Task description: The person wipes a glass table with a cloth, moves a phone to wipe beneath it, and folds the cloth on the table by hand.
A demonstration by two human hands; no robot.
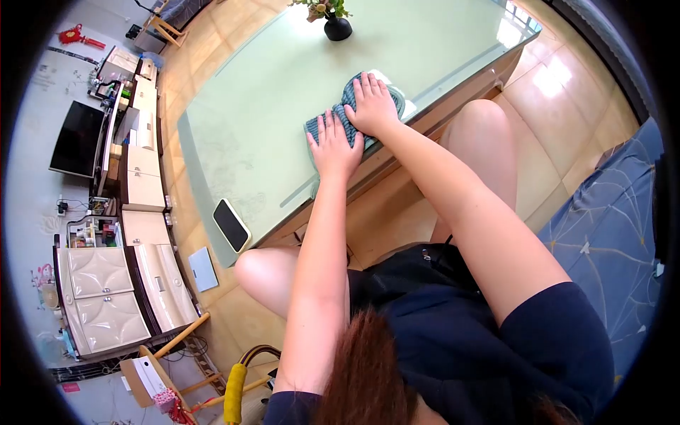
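Two hands lie side by side on one striped blue-grey cloth (348,127), the left hand (333,147) on its nearer part and the right hand (372,108) on its farther part. Both are laid flat, palms down, fingers extended and a little apart; each presses the cloth from above, with no fingers curled around it. The cloth is bunched, its ribbed folds showing between the two thumbs and around the fingertips.

Beyond both hands stands one dark round vase (338,29) with one bunch of leaves and flowers (324,8), cut off by the edge of view. To the left of the left hand and closer to the body, one phone (232,225) lies at the table's edge, dark screen up.

The surface under the hands is one pale green glass tabletop (262,106), smooth, with faint smudges left of the left hand. Beige floor tiles (559,131) surround it, catching bright light to the right of the right hand. Well off to the left of the left hand are one black television (78,138), cream cabinets (106,301) and one red wall ornament (78,37); to the right of the right hand, nearer the body, spreads one blue patterned cover (609,227)
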